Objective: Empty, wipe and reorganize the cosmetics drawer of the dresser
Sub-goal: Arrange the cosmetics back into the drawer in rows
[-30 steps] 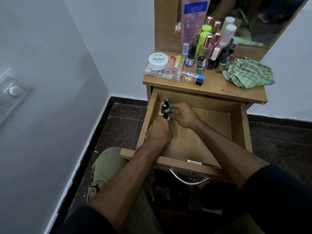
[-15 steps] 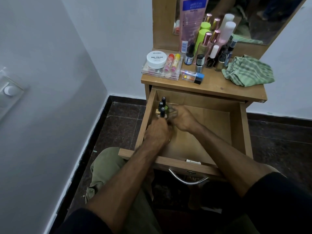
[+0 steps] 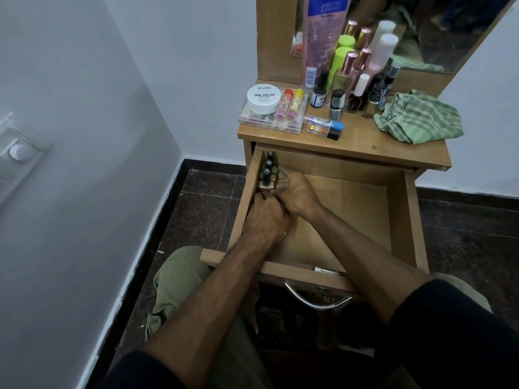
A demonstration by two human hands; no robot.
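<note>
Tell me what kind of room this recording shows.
Most likely a bedroom or dressing corner at home. A small wooden dresser with a mirror stands against white walls, its top crowded with cosmetics bottles, and both hands arrange nail polish bottles in its open drawer.

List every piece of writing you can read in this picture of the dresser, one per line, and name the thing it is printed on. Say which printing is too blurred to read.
"zudio": white round tub lid, top line.
"NAIL POLISH": same lid, bold middle line.
Smaller lines beneath that: too small to read.
Tall pink tube, blue panel and text below: blurred, unreadable.
Black bottle caps in the drawer: white round marks, unreadable.
Small blue-labelled bottle: label unreadable.
</note>
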